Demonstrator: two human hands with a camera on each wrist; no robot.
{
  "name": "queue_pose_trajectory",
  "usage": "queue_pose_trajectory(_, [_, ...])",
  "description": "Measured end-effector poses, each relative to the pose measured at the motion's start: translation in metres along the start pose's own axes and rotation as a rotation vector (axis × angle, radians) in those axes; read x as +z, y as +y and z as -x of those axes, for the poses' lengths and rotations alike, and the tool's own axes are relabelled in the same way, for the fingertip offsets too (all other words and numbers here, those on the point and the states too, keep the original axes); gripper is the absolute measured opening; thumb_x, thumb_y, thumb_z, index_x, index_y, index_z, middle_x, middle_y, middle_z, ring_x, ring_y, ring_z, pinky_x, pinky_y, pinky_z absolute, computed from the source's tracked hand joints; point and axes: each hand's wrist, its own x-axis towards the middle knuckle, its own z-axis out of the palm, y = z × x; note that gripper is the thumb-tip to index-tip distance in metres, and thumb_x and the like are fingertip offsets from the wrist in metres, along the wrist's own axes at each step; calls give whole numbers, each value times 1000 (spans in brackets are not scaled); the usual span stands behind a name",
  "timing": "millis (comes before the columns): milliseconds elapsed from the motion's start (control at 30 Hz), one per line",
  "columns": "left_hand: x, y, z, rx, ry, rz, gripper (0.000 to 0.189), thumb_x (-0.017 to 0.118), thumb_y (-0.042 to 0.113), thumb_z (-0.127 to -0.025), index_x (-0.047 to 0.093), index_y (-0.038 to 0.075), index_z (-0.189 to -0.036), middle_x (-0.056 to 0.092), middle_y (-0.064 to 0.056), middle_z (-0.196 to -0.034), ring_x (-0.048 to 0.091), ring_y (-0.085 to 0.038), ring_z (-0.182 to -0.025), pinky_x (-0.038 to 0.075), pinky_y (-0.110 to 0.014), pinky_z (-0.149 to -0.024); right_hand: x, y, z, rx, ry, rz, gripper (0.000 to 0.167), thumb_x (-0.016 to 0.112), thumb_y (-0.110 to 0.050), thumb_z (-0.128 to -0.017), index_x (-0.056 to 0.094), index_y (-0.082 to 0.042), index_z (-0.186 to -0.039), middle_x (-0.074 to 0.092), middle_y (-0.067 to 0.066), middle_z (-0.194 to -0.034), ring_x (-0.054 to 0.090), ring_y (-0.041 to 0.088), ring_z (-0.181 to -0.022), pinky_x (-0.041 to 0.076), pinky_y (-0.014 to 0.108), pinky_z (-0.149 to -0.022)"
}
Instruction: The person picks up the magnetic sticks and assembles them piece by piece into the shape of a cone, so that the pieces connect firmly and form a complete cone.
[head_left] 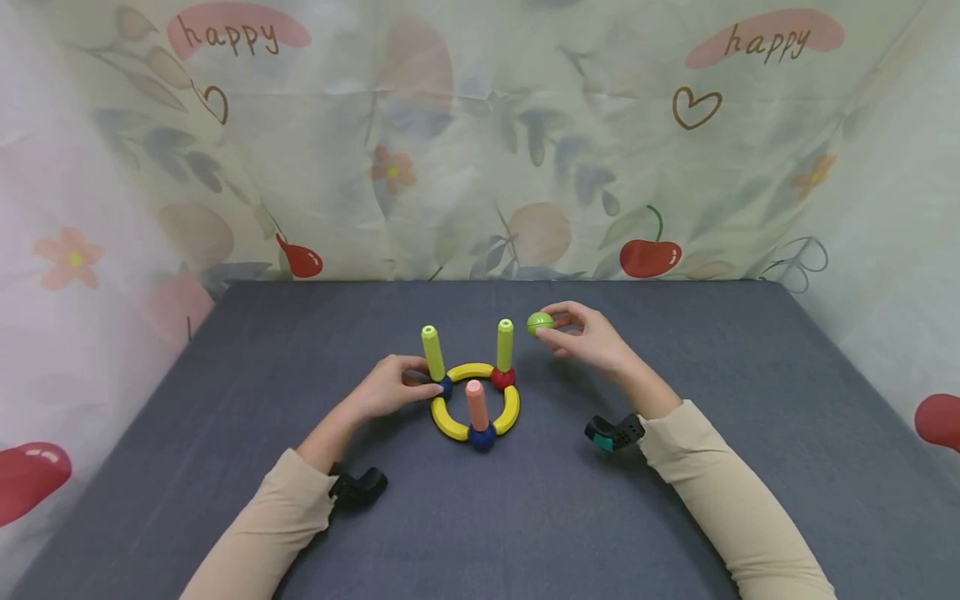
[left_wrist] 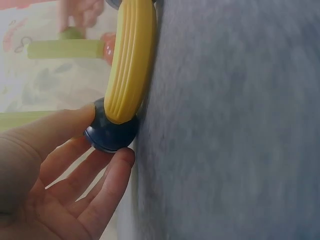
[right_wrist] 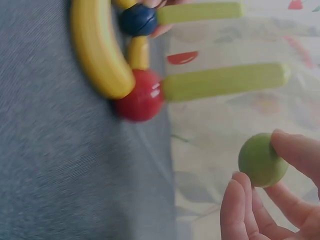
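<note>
On the dark table lies a ring of curved yellow rods (head_left: 451, 422) joined by balls. Two are blue, the front ball (head_left: 482, 437) and the left ball (left_wrist: 111, 131); the third, a red ball (right_wrist: 141, 96), sits at the back right. A yellow-green rod (head_left: 432, 353) stands on the left ball, another yellow-green rod (head_left: 506, 346) on the red one, and a pink rod (head_left: 476, 406) on the front one. My left hand (head_left: 390, 387) grips the left blue ball between thumb and fingers. My right hand (head_left: 588, 337) pinches a green ball (head_left: 539, 323) in the air, right of the red ball's rod.
Black wrist straps with camera mounts (head_left: 615, 434) hang near the table on both wrists. A patterned curtain (head_left: 480, 150) hangs behind the dark tabletop (head_left: 525, 525) and along its sides. A thin looped cord (head_left: 802, 262) shows at the back right corner.
</note>
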Motion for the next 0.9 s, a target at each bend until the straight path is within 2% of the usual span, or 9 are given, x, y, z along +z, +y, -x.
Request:
queue_pose_trajectory(133, [6,7,-1,32,-9,-1,34,66,20,-87,63,1,-115,63,-19,-116,67,-27,-96,54,-34,-76,-4,-10,8,-52,43,3,46,62,-31,-89,48,-11,-128,55,14,-118,64,20,-92,53,42,-85])
queue_pose_trajectory(233, [10,12,-1,43,-14,-1,33,66,20,-87,63,2,-114,64,-18,-115,68,-26,-95,54,-33,-75,-6,-16,13,-99,51,-13,45,63,-31,-89,49,-11,-127,55,12,-118,63,7,-85,54,36,-82])
queue_pose_trajectory(300, [13,15,-2,45,-17,-1,33,66,20,-87,64,2,-114,64,-18,-115,68,-26,-94,55,-33,-75,-6,-18,16,-131,48,-28,44,64,-29,-89,49,-12,-127,55,11,-119,63,5,-85,54,31,-79])
queue_pose_trajectory(433, [17,20,-3,48,-17,-9,33,66,20,-86,64,2,-114,64,-18,-114,68,-25,-93,55,-32,-74,-6,-21,22,-191,45,-21,43,64,-28,-88,51,-12,-125,56,10,-120,63,8,-84,53,25,-74])
queue_pose_trajectory(633, [21,24,-3,66,-26,-4,32,67,19,-86,64,2,-112,64,-17,-114,69,-25,-92,55,-32,-74,-5,-24,31,-246,49,38,40,65,-27,-88,53,-14,-123,57,8,-117,61,20,-90,53,33,-78])
queue_pose_trajectory(900, [24,26,-5,61,-31,-11,31,67,20,-86,64,3,-112,65,-17,-114,69,-24,-91,55,-31,-73,-4,-24,35,-268,49,58,39,66,-28,-87,54,-16,-123,58,5,-116,58,20,-94,50,30,-79])
